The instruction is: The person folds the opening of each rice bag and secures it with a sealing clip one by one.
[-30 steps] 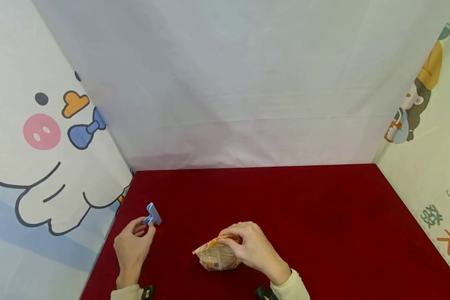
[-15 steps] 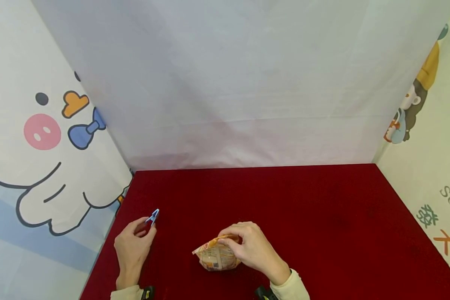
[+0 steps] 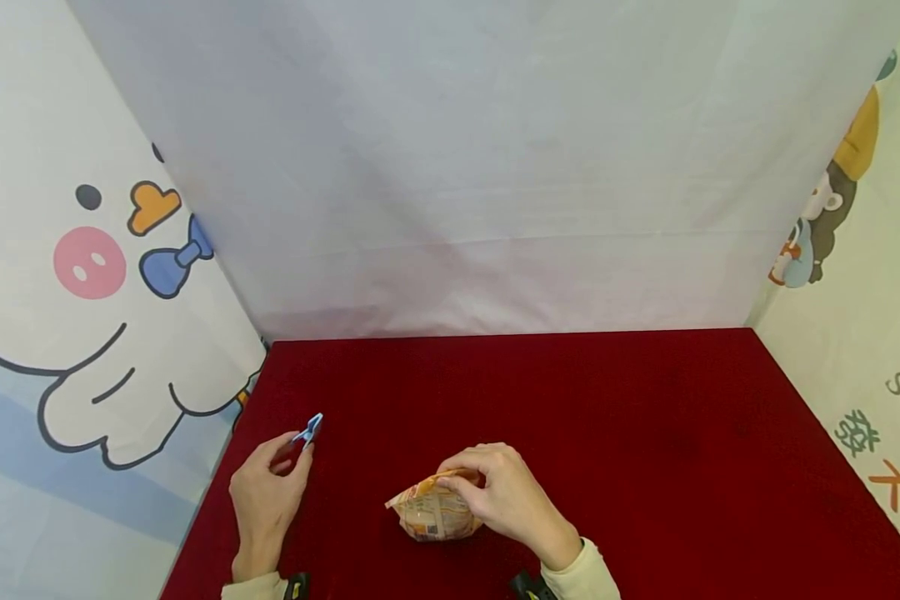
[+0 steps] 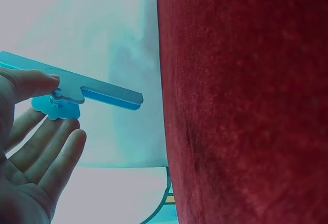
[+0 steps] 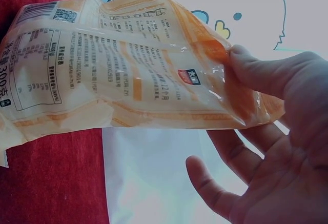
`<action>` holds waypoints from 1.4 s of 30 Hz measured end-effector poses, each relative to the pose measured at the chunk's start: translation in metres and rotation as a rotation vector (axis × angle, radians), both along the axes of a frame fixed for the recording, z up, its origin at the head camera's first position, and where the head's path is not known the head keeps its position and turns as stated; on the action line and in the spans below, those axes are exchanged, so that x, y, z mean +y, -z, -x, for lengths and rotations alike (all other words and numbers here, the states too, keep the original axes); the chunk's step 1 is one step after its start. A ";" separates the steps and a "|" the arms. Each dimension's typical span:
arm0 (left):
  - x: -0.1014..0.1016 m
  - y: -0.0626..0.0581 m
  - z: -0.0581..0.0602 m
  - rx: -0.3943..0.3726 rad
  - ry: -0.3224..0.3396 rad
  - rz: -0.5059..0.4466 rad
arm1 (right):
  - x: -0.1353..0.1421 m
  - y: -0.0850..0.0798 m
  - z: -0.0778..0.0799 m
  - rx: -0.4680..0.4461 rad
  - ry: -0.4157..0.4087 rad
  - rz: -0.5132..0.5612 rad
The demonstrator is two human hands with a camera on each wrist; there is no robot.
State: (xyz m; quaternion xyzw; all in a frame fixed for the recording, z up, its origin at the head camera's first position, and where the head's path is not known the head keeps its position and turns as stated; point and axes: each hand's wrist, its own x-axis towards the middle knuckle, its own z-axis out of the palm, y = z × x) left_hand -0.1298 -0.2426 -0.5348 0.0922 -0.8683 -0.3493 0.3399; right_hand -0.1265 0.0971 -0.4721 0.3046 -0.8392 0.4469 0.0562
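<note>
My left hand (image 3: 268,492) pinches a blue bag clip (image 3: 310,428) by its handles, thumb on one side and fingers on the other, at the left of the table. In the left wrist view the clip (image 4: 97,85) shows its long straight bar, and the thumb presses a handle. My right hand (image 3: 506,498) pinches the upper edge of an orange and clear plastic food bag (image 3: 437,515) near the table's front middle. The right wrist view shows the bag's (image 5: 118,65) printed back, with the thumb on its orange edge and the lower fingers spread loosely below.
A dark red cloth covers the table (image 3: 570,417). A pale curtain (image 3: 495,167) rises behind it, with printed cartoon panels at the left (image 3: 90,333) and right (image 3: 832,333).
The clip has turned in my left hand from showing its broad side to nearly edge-on, with its handles spread in a V. The right hand and the bag have stayed in place.
</note>
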 end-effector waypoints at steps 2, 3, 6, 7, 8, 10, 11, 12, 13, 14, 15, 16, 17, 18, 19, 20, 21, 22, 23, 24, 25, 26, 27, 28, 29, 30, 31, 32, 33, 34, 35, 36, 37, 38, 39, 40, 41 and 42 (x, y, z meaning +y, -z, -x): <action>0.000 0.000 0.000 0.007 0.005 -0.003 | 0.000 0.000 0.000 0.003 0.001 -0.001; 0.000 0.000 0.000 0.008 0.008 -0.006 | 0.000 0.000 0.000 0.003 0.001 -0.001; 0.000 -0.001 -0.001 0.009 0.012 -0.010 | 0.000 0.000 0.000 -0.004 -0.001 0.002; 0.000 -0.001 -0.001 0.009 0.011 -0.009 | 0.000 0.000 0.000 -0.006 -0.002 0.002; 0.000 -0.001 -0.001 0.008 0.011 -0.005 | 0.000 0.000 0.000 -0.008 -0.002 0.003; 0.000 -0.001 -0.001 0.001 0.007 0.008 | -0.001 0.000 0.000 -0.009 -0.004 0.003; 0.000 -0.001 -0.002 -0.003 0.006 0.015 | -0.001 0.000 0.000 -0.008 -0.005 0.004; 0.001 -0.001 -0.002 -0.008 0.007 0.020 | -0.001 0.000 0.000 -0.008 -0.006 0.005; 0.001 -0.001 -0.002 -0.012 0.008 0.025 | -0.001 0.000 0.000 -0.007 -0.007 0.005; 0.002 -0.002 -0.003 -0.015 0.010 0.029 | -0.001 0.000 0.000 -0.006 -0.008 0.007; 0.002 -0.002 -0.003 -0.019 0.011 0.031 | -0.001 0.000 0.000 -0.006 -0.008 0.008; 0.003 -0.002 -0.003 -0.020 0.014 0.031 | -0.001 0.001 0.000 -0.006 -0.009 0.009; 0.003 -0.003 -0.003 -0.022 0.015 0.032 | -0.001 0.001 0.000 -0.006 -0.009 0.010; 0.003 -0.003 -0.004 -0.023 0.016 0.031 | -0.001 0.001 0.000 -0.006 -0.008 0.010; 0.003 -0.003 -0.004 -0.023 0.015 0.032 | -0.001 0.001 0.000 -0.006 -0.008 0.009; 0.003 -0.004 -0.004 -0.023 0.015 0.030 | -0.001 0.001 0.000 -0.006 -0.007 0.008; 0.004 -0.004 -0.004 -0.024 0.014 0.030 | -0.001 0.001 0.000 -0.006 -0.006 0.006; 0.004 -0.004 -0.005 -0.025 0.016 0.029 | -0.001 0.001 0.000 -0.007 -0.006 0.006; 0.004 -0.004 -0.005 -0.027 0.017 0.032 | -0.001 0.001 0.000 -0.008 -0.005 0.005; 0.004 -0.004 -0.005 -0.028 0.019 0.036 | -0.001 0.001 0.000 -0.010 -0.006 0.005; 0.004 -0.004 -0.005 -0.028 0.022 0.039 | -0.001 0.001 0.000 -0.012 -0.005 0.006; 0.005 -0.004 -0.005 -0.026 0.027 0.043 | -0.001 0.001 0.000 -0.015 -0.006 0.008; 0.005 -0.004 -0.005 -0.024 0.031 0.047 | -0.001 0.001 0.000 -0.018 -0.006 0.009; 0.006 -0.004 -0.005 -0.020 0.035 0.051 | -0.001 0.001 0.000 -0.020 -0.007 0.011; 0.006 -0.005 -0.005 -0.016 0.037 0.055 | -0.001 0.001 0.000 -0.021 -0.008 0.012; 0.007 -0.005 -0.005 -0.013 0.039 0.058 | -0.001 0.001 0.000 -0.022 -0.010 0.014; 0.007 -0.005 -0.005 -0.009 0.040 0.058 | -0.001 0.001 0.000 -0.022 -0.011 0.015; 0.007 -0.005 -0.005 -0.008 0.039 0.061 | -0.001 0.001 0.000 -0.023 -0.012 0.015; 0.007 -0.005 -0.005 -0.010 0.036 0.063 | -0.001 0.001 0.000 -0.022 -0.012 0.015; 0.007 -0.004 -0.005 -0.013 0.034 0.064 | -0.001 0.001 0.000 -0.021 -0.013 0.014; 0.007 -0.004 -0.005 -0.016 0.033 0.064 | -0.001 0.002 -0.001 -0.021 -0.013 0.012; 0.007 -0.004 -0.006 -0.020 0.031 0.065 | -0.001 0.002 -0.001 -0.021 -0.013 0.011; 0.007 -0.004 -0.006 -0.020 0.031 0.065 | -0.001 0.002 -0.001 -0.021 -0.013 0.011; 0.007 -0.004 -0.006 -0.019 0.030 0.067 | -0.001 0.002 0.000 -0.021 -0.013 0.009; 0.007 -0.004 -0.006 -0.018 0.031 0.069 | -0.001 0.002 0.000 -0.020 -0.013 0.008; 0.006 -0.004 -0.006 -0.012 0.035 0.069 | -0.001 0.002 0.000 -0.018 -0.012 0.007; 0.006 -0.004 -0.005 -0.004 0.039 0.070 | -0.001 0.002 0.000 -0.016 -0.011 0.006; 0.006 -0.004 -0.005 0.003 0.042 0.072 | -0.001 0.002 0.000 -0.011 -0.011 0.005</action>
